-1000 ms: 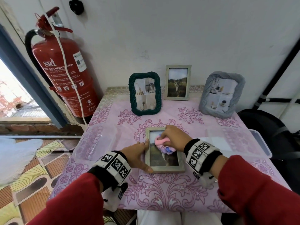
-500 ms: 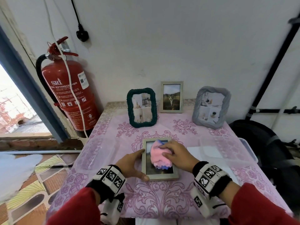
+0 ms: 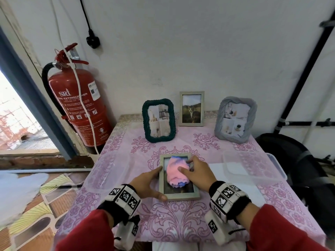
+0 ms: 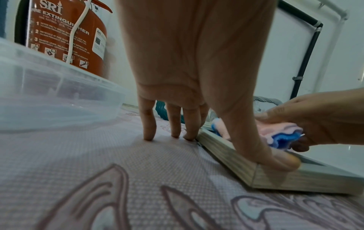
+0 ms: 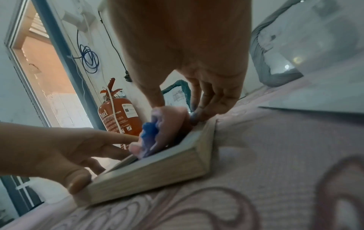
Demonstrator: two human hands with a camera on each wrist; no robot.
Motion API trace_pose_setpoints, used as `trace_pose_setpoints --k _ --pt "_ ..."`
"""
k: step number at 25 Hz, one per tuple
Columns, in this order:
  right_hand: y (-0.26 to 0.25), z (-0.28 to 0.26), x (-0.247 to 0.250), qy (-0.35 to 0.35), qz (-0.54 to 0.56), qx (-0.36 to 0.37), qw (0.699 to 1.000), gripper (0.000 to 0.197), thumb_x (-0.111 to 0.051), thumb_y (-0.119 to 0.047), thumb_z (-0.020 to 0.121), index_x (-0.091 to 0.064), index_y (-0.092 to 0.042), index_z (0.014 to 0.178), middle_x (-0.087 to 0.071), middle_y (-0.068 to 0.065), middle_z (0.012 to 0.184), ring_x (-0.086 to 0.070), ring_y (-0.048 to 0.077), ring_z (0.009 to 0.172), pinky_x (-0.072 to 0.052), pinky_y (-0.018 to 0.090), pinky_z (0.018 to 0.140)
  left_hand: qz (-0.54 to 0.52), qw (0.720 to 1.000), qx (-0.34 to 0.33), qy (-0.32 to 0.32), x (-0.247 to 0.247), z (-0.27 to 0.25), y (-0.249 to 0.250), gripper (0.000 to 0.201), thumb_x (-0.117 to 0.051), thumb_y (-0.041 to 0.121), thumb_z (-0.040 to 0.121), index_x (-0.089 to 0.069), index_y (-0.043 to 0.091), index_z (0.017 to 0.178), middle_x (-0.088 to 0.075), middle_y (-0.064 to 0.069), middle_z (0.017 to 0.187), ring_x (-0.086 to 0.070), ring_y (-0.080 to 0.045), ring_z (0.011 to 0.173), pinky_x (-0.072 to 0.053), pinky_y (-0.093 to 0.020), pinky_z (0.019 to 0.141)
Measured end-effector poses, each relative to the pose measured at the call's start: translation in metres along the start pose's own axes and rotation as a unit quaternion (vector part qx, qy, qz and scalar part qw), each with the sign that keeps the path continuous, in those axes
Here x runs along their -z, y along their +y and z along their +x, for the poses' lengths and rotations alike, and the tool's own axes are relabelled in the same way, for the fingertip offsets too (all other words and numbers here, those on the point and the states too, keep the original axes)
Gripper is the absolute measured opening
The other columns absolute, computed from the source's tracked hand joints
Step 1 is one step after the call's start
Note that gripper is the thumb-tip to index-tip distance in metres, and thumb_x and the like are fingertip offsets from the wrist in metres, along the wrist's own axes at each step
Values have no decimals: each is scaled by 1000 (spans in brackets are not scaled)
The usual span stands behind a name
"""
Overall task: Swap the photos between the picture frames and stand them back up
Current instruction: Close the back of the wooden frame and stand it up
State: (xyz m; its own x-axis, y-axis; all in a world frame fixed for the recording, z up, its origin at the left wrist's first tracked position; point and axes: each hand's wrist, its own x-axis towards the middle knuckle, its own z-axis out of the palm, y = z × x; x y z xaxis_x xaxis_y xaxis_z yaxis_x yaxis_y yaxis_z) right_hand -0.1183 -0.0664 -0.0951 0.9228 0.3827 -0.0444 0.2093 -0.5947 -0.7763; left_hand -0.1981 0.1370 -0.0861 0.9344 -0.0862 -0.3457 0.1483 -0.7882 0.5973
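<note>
A pale wooden frame lies flat, glass up, in the middle of the pink table. My left hand steadies it. The thumb presses the near left corner and the straight fingers touch the cloth-covered table beside the left edge. My right hand grips a pink and blue cloth and presses it on the glass. At the back stand a green rope frame, a wooden frame with a cat photo and a grey frame.
Clear plastic tubs sit on the table at the left and right. A red fire extinguisher stands by the wall on the left. A black bag lies beyond the right table edge.
My right hand has slid the cloth from the top of the glass towards its middle. The left hand keeps its place on the frame's left edge. The head view has tilted up.
</note>
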Motion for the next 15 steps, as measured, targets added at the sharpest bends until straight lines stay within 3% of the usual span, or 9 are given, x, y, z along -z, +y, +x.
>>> trace_pose_setpoints --k 2,5,8,10,15 --pt "-4 -1 -3 -7 -12 28 1000 38 -67 -20 82 -53 -13 116 -62 2 100 -57 19 88 -40 24 72 -1 1000 -10 0 0 0 1 110 -82 36 66 -11 25 149 -42 3 146 -39 -11 134 -27 -25 112" --pt "-11 1 -4 -13 34 68 997 46 -58 4 74 -57 -13 117 -59 2 85 -54 20 80 -39 25 67 -1 1000 -25 6 -1 0 -1 108 -83 35 66 -14 29 149 -45 4 144 -41 -13 133 -32 -34 113" --pt "-12 3 -6 -56 101 41 992 51 -54 4 76 -58 -15 124 -61 6 115 -55 19 102 -45 29 89 13 1000 -25 10 -2 1 -3 109 -82 39 65 -11 33 149 -47 2 143 -43 -16 132 -34 -38 111" --pt "-10 5 -7 -75 131 9 989 50 -53 1 79 -59 -15 126 -58 8 123 -54 19 109 -45 30 93 24 999 -24 11 -3 2 -5 110 -82 40 65 -10 33 149 -47 1 142 -43 -17 131 -35 -38 110" --pt "-13 12 -3 -43 331 -18 942 37 -57 -5 86 -60 -16 121 -61 11 114 -60 15 89 -49 16 62 43 999 -17 6 -4 5 -8 112 -80 45 65 -8 31 149 -46 -2 142 -43 -20 132 -35 -39 110"
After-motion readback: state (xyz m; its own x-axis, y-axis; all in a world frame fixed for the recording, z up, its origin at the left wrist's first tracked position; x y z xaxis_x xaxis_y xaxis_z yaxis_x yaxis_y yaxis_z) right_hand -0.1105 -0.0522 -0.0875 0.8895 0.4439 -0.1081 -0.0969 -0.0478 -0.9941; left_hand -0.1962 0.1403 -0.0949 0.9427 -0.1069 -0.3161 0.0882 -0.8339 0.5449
